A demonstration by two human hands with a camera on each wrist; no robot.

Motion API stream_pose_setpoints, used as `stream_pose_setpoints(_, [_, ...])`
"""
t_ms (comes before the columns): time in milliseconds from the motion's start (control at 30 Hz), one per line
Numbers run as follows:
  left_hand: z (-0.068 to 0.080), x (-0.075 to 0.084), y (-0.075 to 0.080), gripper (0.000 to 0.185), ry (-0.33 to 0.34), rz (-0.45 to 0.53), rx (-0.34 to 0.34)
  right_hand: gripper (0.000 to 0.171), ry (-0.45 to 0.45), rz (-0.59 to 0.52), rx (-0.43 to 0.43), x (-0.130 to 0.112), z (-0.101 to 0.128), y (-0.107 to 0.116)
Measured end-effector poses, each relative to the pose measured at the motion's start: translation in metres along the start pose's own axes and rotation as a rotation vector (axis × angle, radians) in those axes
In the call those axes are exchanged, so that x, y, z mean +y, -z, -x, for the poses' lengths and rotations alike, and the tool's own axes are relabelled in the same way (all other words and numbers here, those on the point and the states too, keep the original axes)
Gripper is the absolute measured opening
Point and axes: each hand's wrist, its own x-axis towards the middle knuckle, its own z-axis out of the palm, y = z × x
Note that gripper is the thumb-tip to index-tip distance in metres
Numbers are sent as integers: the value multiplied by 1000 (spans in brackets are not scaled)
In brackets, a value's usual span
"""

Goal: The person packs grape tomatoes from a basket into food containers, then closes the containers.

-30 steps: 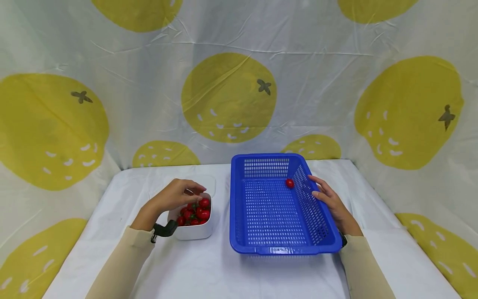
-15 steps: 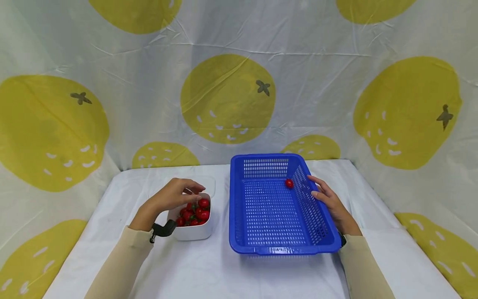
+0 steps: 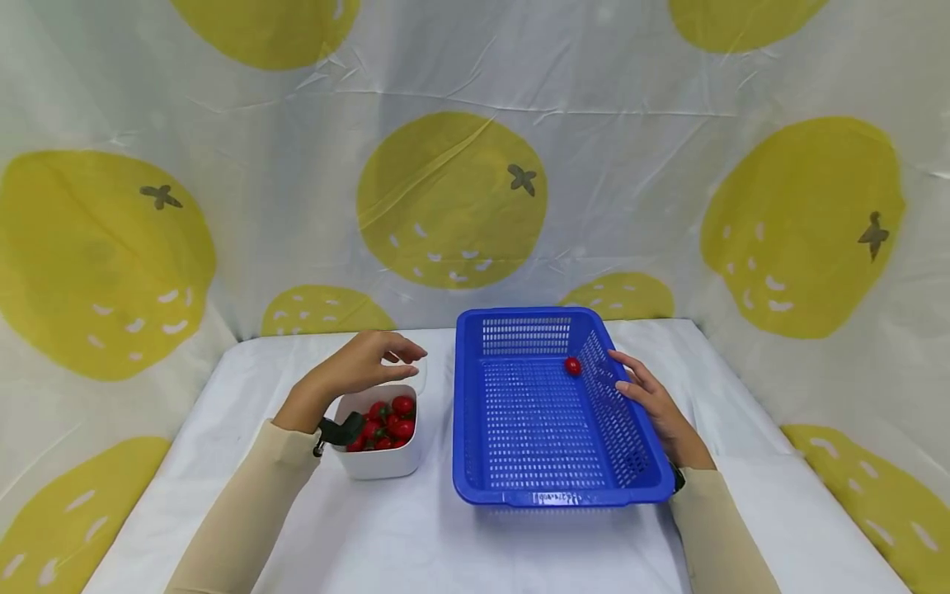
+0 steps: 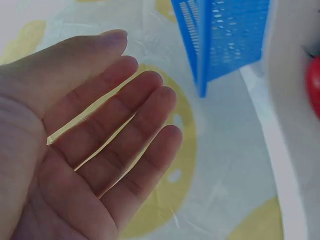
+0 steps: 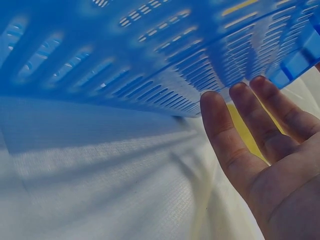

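Tomatoes fill the white tub near the front left of the table; one lone tomato lies in the far right corner of the blue basket, just beside the tub. The left hand hovers over the tub's far rim with fingers straight and relaxed; the wrist view shows a bare palm, holding nothing. The right hand lies flat against the basket's right wall, fingers extended, steadying rather than clutching.

To do this step well, the left hand probably wants to come straight down into the heap and pinch a single fruit lightly at its sides, since these skins likely bruise or split under a hard squeeze. The right hand's bracing looks useful: a light plastic basket could slide if bumped.

The tub's near rim sits close to the left wrist strap, so a low wrist could catch it and tip the tub. The gap between tub and basket is narrow; the basket's left rim stands higher than the tub, so any carry across should clear it. I cannot tell whether the basket touches the backdrop behind. Open cloth lies in front of both containers.
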Motion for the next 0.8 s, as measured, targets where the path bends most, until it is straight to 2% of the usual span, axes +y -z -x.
stream_pose_setpoints(133, [-15,9,3,29,-32,-6,-20,54,2,3,-3,0,2,-1])
stream_pose_setpoints(400, [-43,27,10,27,-173,-62,-20,56,-8,-3,25,0,2,-3])
stream_pose_setpoints(533, [-56,35,11,27,-193,-69,-36,56,-10,-36,23,0,2,-4])
stream_pose_setpoints(800, [-81,51,9,30,-236,-28,-70,57,7,-13,32,2,2,-6])
